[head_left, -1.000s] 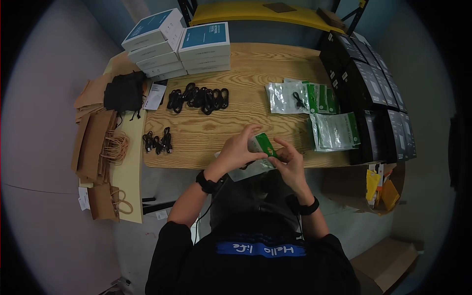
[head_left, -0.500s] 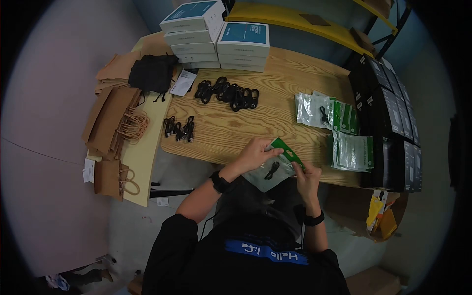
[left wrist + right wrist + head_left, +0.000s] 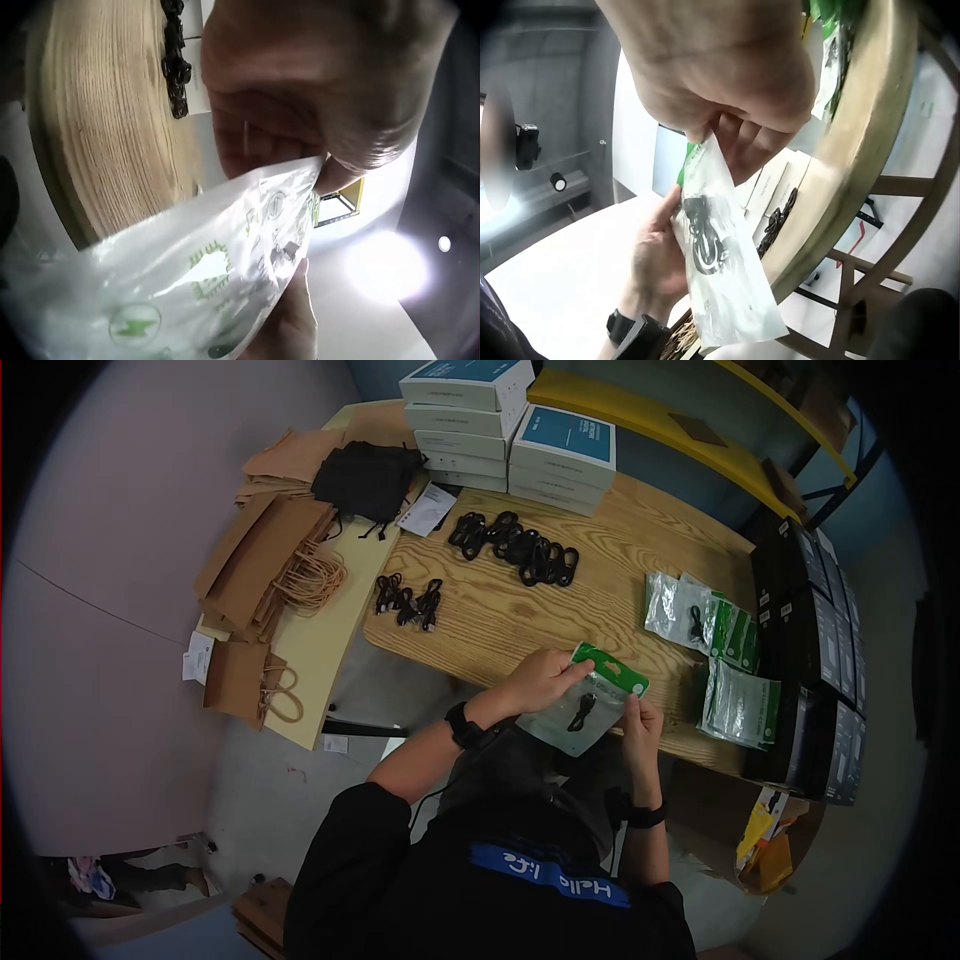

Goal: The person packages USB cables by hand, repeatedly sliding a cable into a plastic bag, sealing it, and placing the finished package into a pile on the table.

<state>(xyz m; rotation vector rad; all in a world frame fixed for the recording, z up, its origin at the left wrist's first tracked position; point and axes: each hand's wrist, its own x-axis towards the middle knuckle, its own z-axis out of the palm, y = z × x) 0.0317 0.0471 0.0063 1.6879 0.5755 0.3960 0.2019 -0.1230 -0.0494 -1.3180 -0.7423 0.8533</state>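
A clear plastic bag (image 3: 556,726) with a green header strip hangs between both hands at the table's front edge. Inside it lies a coiled black cable (image 3: 581,712), which also shows through the film in the right wrist view. My left hand (image 3: 543,681) pinches the bag's upper left side, thumb over the green strip. At the upper right corner, my right hand (image 3: 643,725) pinches the edge between thumb and fingers. Green printed symbols cover the bag's back (image 3: 202,277) in the left wrist view.
Filled green-topped bags (image 3: 740,703) lie at the table's right, beside stacked black boxes (image 3: 815,650). Coiled black cables (image 3: 520,550) and smaller cables (image 3: 407,602) sit left of centre. White boxes (image 3: 562,455) stand behind; paper bags (image 3: 262,565) are at the far left.
The bag has turned from upright and bunched between the hands to spread out, its cable in plain sight. Both hands now hold its top edge. The head view has swung left.
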